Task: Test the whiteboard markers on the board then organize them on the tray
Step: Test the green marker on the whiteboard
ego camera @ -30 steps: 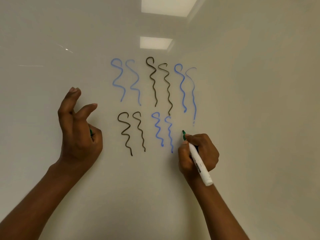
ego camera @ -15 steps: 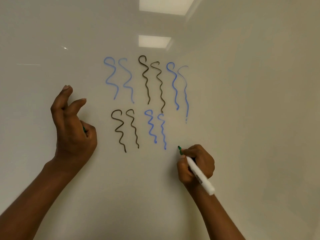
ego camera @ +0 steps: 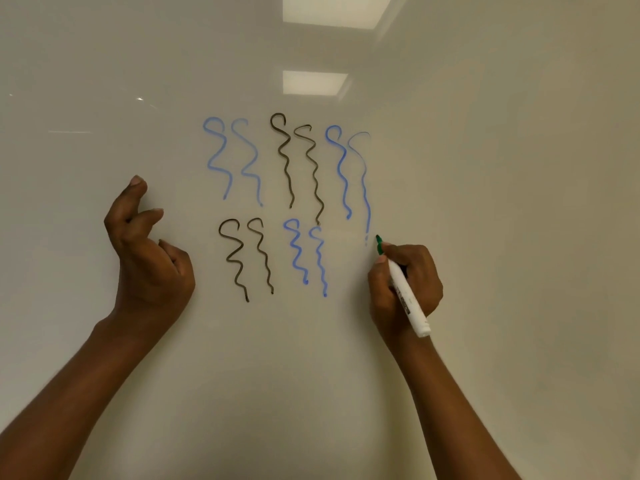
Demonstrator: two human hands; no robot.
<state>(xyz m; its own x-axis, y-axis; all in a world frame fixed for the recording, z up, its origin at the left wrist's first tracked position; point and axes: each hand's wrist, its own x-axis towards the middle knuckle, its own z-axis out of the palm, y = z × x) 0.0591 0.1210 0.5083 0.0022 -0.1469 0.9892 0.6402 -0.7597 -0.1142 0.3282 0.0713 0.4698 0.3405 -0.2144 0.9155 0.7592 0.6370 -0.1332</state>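
The left hand (ego camera: 152,271) and right hand (ego camera: 405,289) have short plain nails, with forearms (ego camera: 86,393) bare to the frame edge.

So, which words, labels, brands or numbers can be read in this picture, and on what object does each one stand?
On the marker, held in the right hand: a dark printed label on the white barrel, too blurred to read.
On the whiteboard: no words or numbers, only blue squiggles and brown squiggles.
No other text is visible.
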